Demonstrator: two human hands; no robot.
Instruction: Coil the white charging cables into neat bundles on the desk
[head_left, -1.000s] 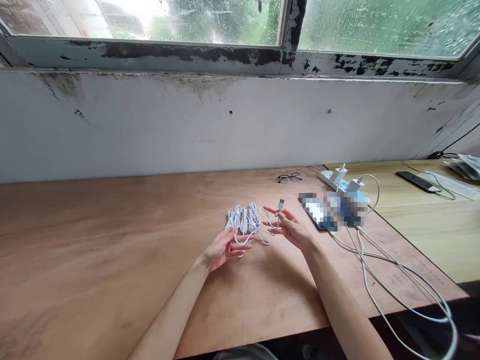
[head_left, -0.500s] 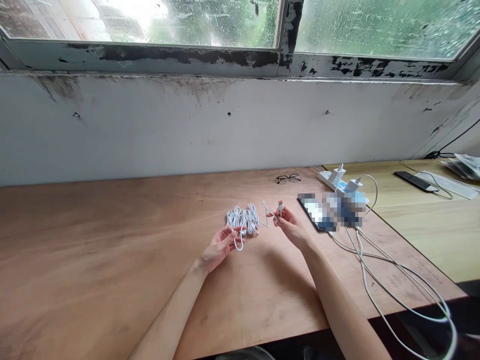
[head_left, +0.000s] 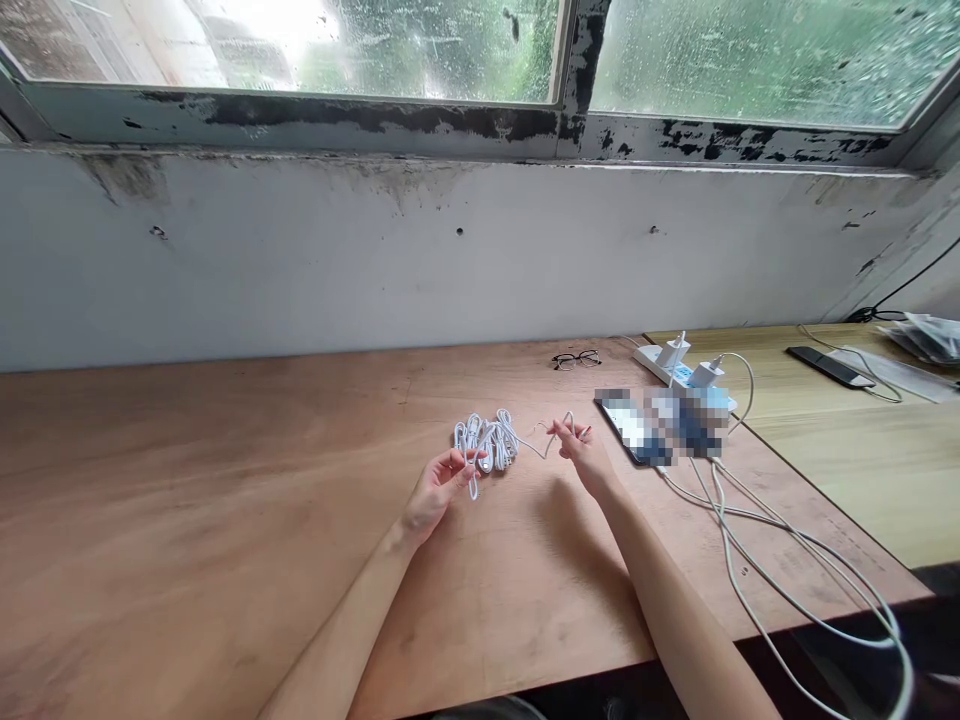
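Observation:
A white USB cable (head_left: 534, 450) runs between my two hands, just in front of several coiled white cables (head_left: 487, 440) on the wooden table (head_left: 225, 520). My left hand (head_left: 439, 488) is closed on a loop of it, which hangs below the fingertips. With thumb and fingers pinched, my right hand (head_left: 581, 455) grips the cable near its plug end; a short bend of it sticks up above the fingers. The plug is mostly hidden by that hand. Where the held cable meets the coils I cannot make out.
Eyeglasses (head_left: 577, 359) lie near the wall. To the right are a phone (head_left: 630, 425), a blurred-out patch, a white power strip (head_left: 679, 375) with chargers, and long looped cables (head_left: 795, 540). A dark phone (head_left: 829, 367) lies on the lighter table (head_left: 840, 460).
My right hand has turned, so the plug that stood upright above its fingers is now mostly hidden. The loop in my left hand has become narrower.

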